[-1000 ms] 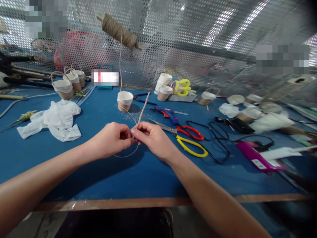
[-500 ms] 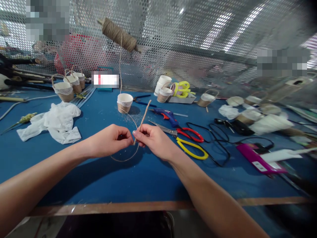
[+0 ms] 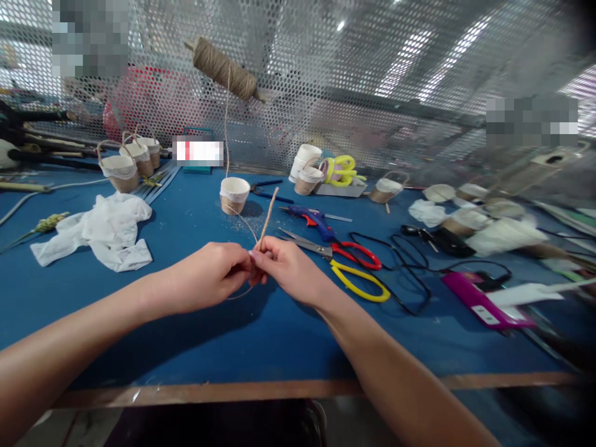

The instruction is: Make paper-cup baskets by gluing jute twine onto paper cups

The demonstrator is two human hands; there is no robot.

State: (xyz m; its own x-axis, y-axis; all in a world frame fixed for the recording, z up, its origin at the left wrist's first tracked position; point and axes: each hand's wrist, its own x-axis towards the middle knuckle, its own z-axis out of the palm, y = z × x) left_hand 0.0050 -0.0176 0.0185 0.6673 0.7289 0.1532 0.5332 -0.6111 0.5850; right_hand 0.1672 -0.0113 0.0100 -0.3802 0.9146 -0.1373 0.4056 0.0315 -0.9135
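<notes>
My right hand (image 3: 291, 267) pinches the lower part of a thin, twine-wrapped stick (image 3: 269, 214), which leans upward and slightly right. Against it, the fingers of my left hand (image 3: 216, 273) close on the twine (image 3: 244, 221) at the stick's lower end; the fingertips hide the exact grip. A loop of that twine hangs just under my hands. Beyond them stands a small paper cup (image 3: 234, 194), brown below with a white lace rim. From a spool of twine (image 3: 223, 68) on the mesh, a strand drops behind the cup.
Right of my hands lie scissors (image 3: 358, 282) with red and yellow handles, a blue glue gun (image 3: 311, 222), pliers (image 3: 272, 192) and a magenta power strip (image 3: 487, 301). White lace cloth (image 3: 100, 233) lies left. Several handled cups (image 3: 118, 174) stand behind it. A perforated metal screen (image 3: 288, 118) backs the table.
My left hand has moved a little right and closer to my right hand, now overlapping its fingertips. The twine loop below has shrunk, and the stick stands slightly more upright.
</notes>
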